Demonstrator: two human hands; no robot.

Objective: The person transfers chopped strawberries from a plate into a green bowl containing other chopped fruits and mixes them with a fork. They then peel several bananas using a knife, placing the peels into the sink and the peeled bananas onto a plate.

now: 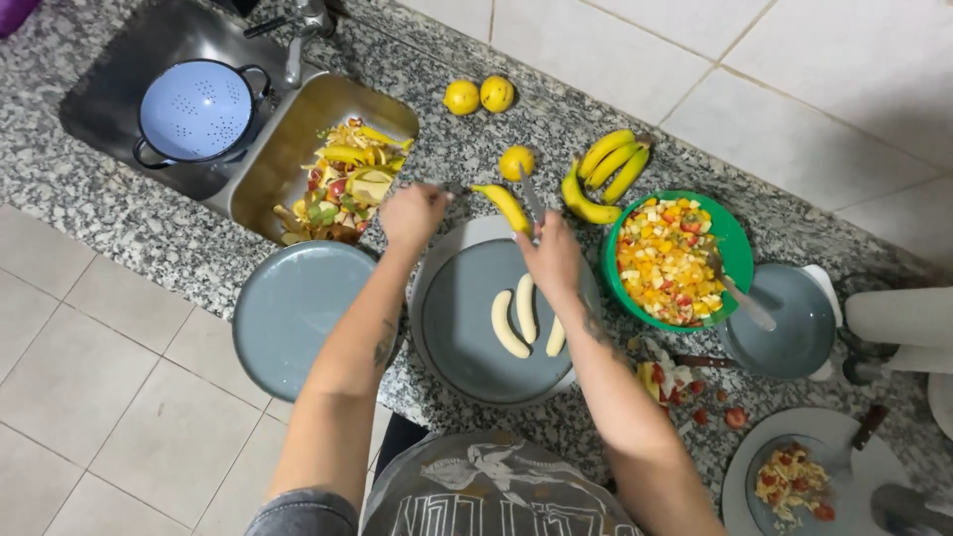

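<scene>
My left hand [412,212] grips the stem end of an unpeeled yellow banana [504,205] held over the far edge of a grey plate [467,342]. My right hand [552,256] is shut on a knife [531,196] whose blade points away, next to the banana's other end. Three peeled banana pieces [524,316] lie side by side on that plate, just below my right hand.
An empty grey plate [290,316] sits left. A green bowl [730,238] of chopped fruit with a spoon stands right, beside a banana bunch [608,171] and three lemons [478,96]. The sink holds fruit peels [342,184] and a blue colander [197,111]. More plates lie at right.
</scene>
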